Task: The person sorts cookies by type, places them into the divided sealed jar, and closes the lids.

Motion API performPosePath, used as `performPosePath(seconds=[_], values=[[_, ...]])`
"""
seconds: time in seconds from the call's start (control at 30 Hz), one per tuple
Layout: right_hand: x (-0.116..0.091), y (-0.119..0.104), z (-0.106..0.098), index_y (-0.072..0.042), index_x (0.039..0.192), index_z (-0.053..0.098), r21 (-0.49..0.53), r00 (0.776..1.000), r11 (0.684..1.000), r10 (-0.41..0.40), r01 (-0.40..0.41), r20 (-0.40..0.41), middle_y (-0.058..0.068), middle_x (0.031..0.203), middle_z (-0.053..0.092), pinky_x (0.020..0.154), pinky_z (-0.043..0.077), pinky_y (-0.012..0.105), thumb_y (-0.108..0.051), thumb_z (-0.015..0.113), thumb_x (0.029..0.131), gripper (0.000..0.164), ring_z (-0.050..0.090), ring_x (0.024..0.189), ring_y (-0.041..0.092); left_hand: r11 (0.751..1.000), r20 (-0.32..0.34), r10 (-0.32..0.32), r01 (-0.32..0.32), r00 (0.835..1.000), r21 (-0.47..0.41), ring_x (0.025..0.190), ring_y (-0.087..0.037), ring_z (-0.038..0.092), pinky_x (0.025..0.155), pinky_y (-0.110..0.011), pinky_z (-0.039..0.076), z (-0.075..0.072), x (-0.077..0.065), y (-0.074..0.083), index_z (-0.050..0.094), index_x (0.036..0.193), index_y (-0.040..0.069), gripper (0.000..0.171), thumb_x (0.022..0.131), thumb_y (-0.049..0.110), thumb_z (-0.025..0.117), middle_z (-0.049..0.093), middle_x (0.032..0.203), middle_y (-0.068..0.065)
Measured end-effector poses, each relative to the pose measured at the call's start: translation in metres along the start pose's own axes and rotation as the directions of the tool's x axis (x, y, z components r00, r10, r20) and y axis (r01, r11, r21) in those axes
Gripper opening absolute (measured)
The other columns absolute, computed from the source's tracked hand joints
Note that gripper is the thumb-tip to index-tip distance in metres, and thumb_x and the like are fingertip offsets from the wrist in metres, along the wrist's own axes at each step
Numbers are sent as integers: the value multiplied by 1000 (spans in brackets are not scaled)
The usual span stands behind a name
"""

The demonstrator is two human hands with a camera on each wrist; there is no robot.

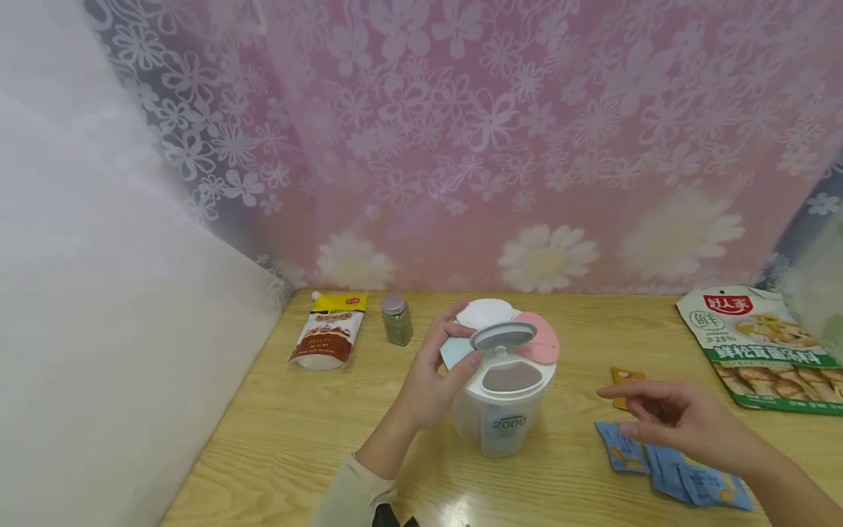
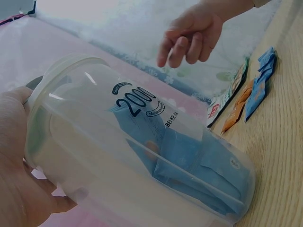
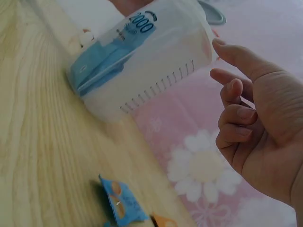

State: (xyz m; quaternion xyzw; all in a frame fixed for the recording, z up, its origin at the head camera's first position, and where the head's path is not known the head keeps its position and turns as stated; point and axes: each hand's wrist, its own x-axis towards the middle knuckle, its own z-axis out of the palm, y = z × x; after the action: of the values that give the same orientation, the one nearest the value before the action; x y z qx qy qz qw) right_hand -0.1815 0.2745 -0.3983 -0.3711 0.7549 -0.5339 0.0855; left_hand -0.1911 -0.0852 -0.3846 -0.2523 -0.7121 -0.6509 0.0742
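Note:
A clear plastic storage container (image 1: 500, 417) marked 2000 stands on the table, with blue packets (image 2: 189, 156) inside it. Its lid has white, pink and pale blue flaps, and one grey-edged flap (image 1: 503, 335) is raised above an opening. My left hand (image 1: 428, 377) grips the rim from the left side, thumb beside the raised flap. My right hand (image 1: 698, 424) hangs in the air to the right, fingers loosely bent and nothing in them. Below it lie several blue snack packets (image 1: 665, 461), and an orange packet (image 1: 626, 384) lies just beyond them.
At the back left are a yellow, white and brown pouch (image 1: 329, 329) and a small spice jar (image 1: 396, 320). A large green and white food bag (image 1: 764, 348) lies at the right. Behind the wooden table (image 1: 316, 454) hangs a pink floral curtain (image 1: 487, 146).

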Motion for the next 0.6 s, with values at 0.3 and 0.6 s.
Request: performPosePath(seconds=[0.3,0.6], values=[[-16,37,-8,6,137,52,79,995,997,2,-10,103,7,78,47,48,37,32,20,58,87,52,38,60,22,1000,-8,-2,2,1000,0,149,-26,29,110,-53,38,0,1,1,55,115,9,22,96,20,61,28,162,-3],[-31,67,-12,10,138,49,111,980,989,77,-99,185,11,75,45,48,36,35,12,61,90,50,31,54,24,1000,-7,-3,3,1000,-7,149,-28,29,111,-54,37,1,1,-1,55,115,8,21,97,17,60,28,163,-1]])
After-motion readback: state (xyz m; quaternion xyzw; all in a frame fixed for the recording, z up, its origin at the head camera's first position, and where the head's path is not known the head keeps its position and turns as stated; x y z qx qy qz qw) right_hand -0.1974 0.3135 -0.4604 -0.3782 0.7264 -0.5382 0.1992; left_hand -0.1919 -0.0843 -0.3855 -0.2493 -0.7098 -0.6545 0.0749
